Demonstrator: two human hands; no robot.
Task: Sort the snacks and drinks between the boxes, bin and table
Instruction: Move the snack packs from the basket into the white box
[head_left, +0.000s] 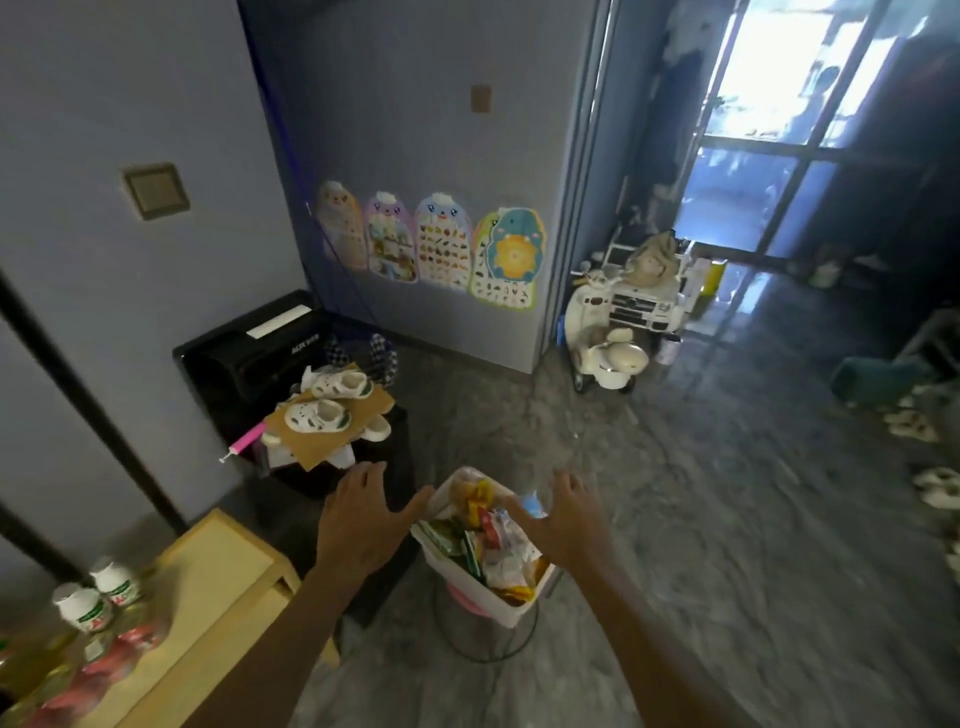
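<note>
Over the white box (511, 597) of snack packets (488, 540), on a stool by the tabletop (218, 587): left hand (358, 525) & right hand (563, 525) spread wide, grasping nothing. Prob. reaching for its sides; next, grip both walls evenly. Drinks (98, 597) sit on tabletop.

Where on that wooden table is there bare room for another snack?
The wooden table is bare at its far end, between the white bottles and the corner nearest the left hand. Its near end is crowded with bottles and red packets. The white box is heaped full.
</note>
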